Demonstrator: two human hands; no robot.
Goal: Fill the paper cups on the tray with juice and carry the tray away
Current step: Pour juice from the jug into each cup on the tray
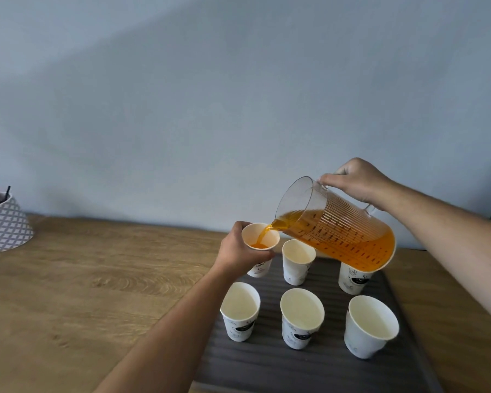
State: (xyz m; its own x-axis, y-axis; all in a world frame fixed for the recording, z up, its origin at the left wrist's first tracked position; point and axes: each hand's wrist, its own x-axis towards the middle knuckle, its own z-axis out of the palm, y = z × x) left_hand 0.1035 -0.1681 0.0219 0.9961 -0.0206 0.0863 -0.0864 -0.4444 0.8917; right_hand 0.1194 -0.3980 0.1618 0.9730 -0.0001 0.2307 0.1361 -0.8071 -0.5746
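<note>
from my remote seat i see the left hand (pixel 240 251) with fingers and thumb curled round a white printed paper cup (pixel 260 269) at the far left corner of the dark grey ribbed tray (pixel 267 361). i cannot tell whether that cup rests on the tray or is held just off it. the right hand (pixel 357 180) grips the handle of a clear plastic measuring jug (pixel 338 231) with printed scale marks. the jug is tipped to the left so its spout sits at the held cup's rim. a thin stream of orange juice (pixel 264 235) runs from the spout into the cup, where a shallow orange pool covers the bottom. juice also fills the lower side of the tilted jug.

5 more paper cups stand upright on the tray in 2 rows. the far middle cup (pixel 298 260) is just beside the held one, and the far right cup (pixel 352 282) is partly hidden behind the jug. the near left cup (pixel 240 312), near middle cup (pixel 301 317) and near right cup (pixel 370 326) show pale insides.

the tray lies on a light wooden table (pixel 97 279) against a pale blue-grey wall (pixel 210 95). at the far left stands a white-and-grey lattice-patterned pot (pixel 5 225) holding dark items i cannot make out.
</note>
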